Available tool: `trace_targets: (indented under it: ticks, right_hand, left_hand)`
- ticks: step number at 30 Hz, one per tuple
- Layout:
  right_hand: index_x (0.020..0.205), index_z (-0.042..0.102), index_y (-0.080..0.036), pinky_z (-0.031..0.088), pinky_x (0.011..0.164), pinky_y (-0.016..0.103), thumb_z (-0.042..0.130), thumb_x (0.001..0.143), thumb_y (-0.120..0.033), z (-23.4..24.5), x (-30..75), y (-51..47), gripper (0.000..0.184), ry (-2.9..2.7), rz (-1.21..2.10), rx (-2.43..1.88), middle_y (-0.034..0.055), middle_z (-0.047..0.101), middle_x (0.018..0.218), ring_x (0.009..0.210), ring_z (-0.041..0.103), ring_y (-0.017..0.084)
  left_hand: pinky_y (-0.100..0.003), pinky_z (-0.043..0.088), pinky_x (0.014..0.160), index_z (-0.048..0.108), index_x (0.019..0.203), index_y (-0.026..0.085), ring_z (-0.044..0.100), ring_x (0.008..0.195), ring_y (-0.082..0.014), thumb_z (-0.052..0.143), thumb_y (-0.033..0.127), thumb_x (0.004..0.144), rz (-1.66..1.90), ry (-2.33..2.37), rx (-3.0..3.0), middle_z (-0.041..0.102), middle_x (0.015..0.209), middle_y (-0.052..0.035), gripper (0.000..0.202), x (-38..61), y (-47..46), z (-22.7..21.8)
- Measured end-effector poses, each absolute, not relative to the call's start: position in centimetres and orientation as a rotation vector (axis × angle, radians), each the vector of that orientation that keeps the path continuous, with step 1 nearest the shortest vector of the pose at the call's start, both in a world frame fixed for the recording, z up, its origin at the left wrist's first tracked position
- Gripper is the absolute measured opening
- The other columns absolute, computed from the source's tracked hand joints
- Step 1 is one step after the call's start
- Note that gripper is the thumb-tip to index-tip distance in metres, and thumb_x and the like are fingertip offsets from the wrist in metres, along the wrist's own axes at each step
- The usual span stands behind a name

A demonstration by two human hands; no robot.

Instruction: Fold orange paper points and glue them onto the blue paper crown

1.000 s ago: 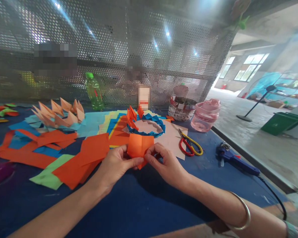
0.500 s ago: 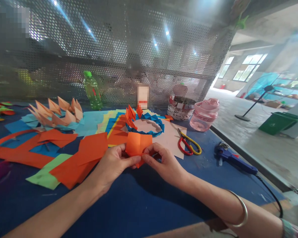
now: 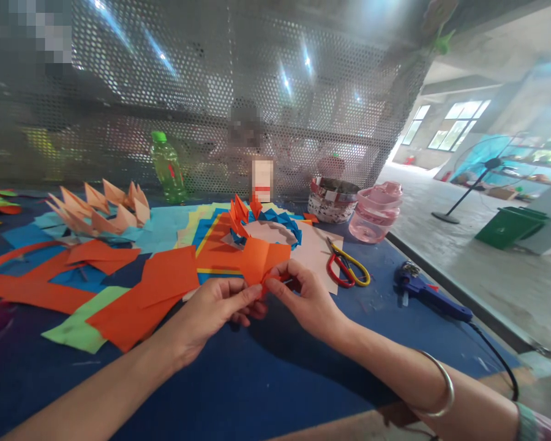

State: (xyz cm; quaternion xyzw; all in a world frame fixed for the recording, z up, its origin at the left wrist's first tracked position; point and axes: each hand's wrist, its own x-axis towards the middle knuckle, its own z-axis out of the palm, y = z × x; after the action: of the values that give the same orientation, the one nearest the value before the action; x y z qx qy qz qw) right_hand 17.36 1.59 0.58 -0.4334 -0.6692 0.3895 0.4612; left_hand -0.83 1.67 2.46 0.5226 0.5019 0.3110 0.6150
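A folded orange paper piece [image 3: 262, 258] is held up between both hands above the blue table [image 3: 257, 380]. My left hand [image 3: 211, 309] pinches its lower edge with thumb and fingertips. My right hand [image 3: 307, 300] pinches the lower right corner; a metal bangle circles that wrist. Just behind the piece lies a ring of folded blue paper [image 3: 275, 226] with several orange points stuck into its left side, resting on pink and coloured sheets.
Loose orange sheets [image 3: 147, 294] and a green sheet lie at left, a crown of peach paper points [image 3: 96, 211] behind. Scissors [image 3: 346, 266], a blue glue gun [image 3: 425, 288] with cord, a pink jar [image 3: 376, 211], a woven basket [image 3: 333, 199] and a green bottle [image 3: 168, 165] stand before a perforated metal screen.
The orange piece has been lifted a little, shifted right and spread wider. My left hand's grip slid down to its lower edge.
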Motion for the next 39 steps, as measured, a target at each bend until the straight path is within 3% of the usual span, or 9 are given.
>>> trace_targets:
  ticks: [5, 8, 17, 26, 33, 36, 39]
  right_hand:
    - [0.093, 0.064, -0.016, 0.044, 0.066, 0.026, 0.065, 0.084, -0.035, 0.3, 17.2, 1.7, 0.021, -1.610, 1.144, -0.987, 0.0007, 0.063, 0.080, 0.070, 0.056, 0.013]
    - [0.088, 0.065, -0.015, 0.042, 0.062, 0.024, 0.065, 0.084, -0.036, 0.3, 17.4, 1.8, 0.022, -1.618, 1.228, -0.963, -0.0002, 0.062, 0.074, 0.065, 0.054, 0.011]
    - [0.090, 0.072, -0.017, 0.049, 0.070, 0.027, 0.066, 0.084, -0.032, 0.6, 17.8, 2.0, 0.018, -1.795, 1.132, -0.970, 0.0031, 0.074, 0.083, 0.073, 0.065, 0.015]
    - [0.084, 0.072, -0.015, 0.049, 0.070, 0.025, 0.062, 0.087, -0.025, 1.2, 18.0, 1.8, 0.014, -1.919, 1.042, -0.915, 0.0028, 0.073, 0.079, 0.072, 0.065, 0.014]
    - [0.090, 0.073, -0.020, 0.050, 0.080, 0.027, 0.067, 0.085, -0.023, 1.2, 17.6, 1.4, 0.008, -1.967, 0.939, -0.841, 0.0019, 0.076, 0.089, 0.086, 0.069, 0.016]
    - [0.085, 0.072, -0.020, 0.050, 0.080, 0.027, 0.065, 0.086, -0.019, 1.0, 17.5, 1.3, 0.007, -1.994, 0.970, -0.821, 0.0020, 0.076, 0.087, 0.083, 0.069, 0.015]
    - [0.092, 0.070, -0.020, 0.050, 0.078, 0.028, 0.067, 0.085, -0.022, 0.9, 17.5, 1.3, 0.008, -1.952, 0.918, -0.884, 0.0029, 0.075, 0.091, 0.085, 0.068, 0.016]
  left_hand:
    - [-0.023, 0.045, 0.060, 0.077, 0.076, 0.017, 0.067, 0.072, -0.0179, 0.083, 0.058, 0.056, 0.742, 1.146, 1.173, 0.076, 0.073, -0.0061, 0.046, -0.9, 1.7, 2.5]
    - [-0.024, 0.046, 0.062, 0.078, 0.077, 0.018, 0.068, 0.074, -0.0190, 0.082, 0.056, 0.058, 0.723, 1.130, 1.151, 0.077, 0.076, -0.0074, 0.043, -1.0, 1.7, 2.5]
    - [-0.023, 0.045, 0.060, 0.077, 0.070, 0.019, 0.066, 0.069, -0.0179, 0.080, 0.059, 0.057, 0.756, 1.154, 1.164, 0.076, 0.071, -0.0073, 0.043, -0.9, 1.6, 3.0]
    - [-0.022, 0.043, 0.058, 0.077, 0.069, 0.019, 0.065, 0.068, -0.0165, 0.078, 0.057, 0.060, 0.752, 1.178, 1.192, 0.076, 0.070, -0.0065, 0.039, -0.7, 1.6, 2.7]
    - [-0.022, 0.043, 0.056, 0.076, 0.066, 0.018, 0.066, 0.066, -0.0171, 0.079, 0.049, 0.058, 0.800, 1.174, 1.161, 0.073, 0.065, -0.0052, 0.032, -0.7, 1.7, 3.0]
    - [-0.022, 0.043, 0.055, 0.075, 0.063, 0.018, 0.064, 0.063, -0.0160, 0.079, 0.049, 0.057, 0.814, 1.170, 1.151, 0.072, 0.062, -0.0043, 0.032, -0.7, 1.6, 3.1]
    - [-0.022, 0.045, 0.057, 0.076, 0.066, 0.018, 0.066, 0.065, -0.0169, 0.080, 0.048, 0.058, 0.821, 1.168, 1.153, 0.073, 0.066, -0.0051, 0.032, -0.8, 1.5, 3.1]
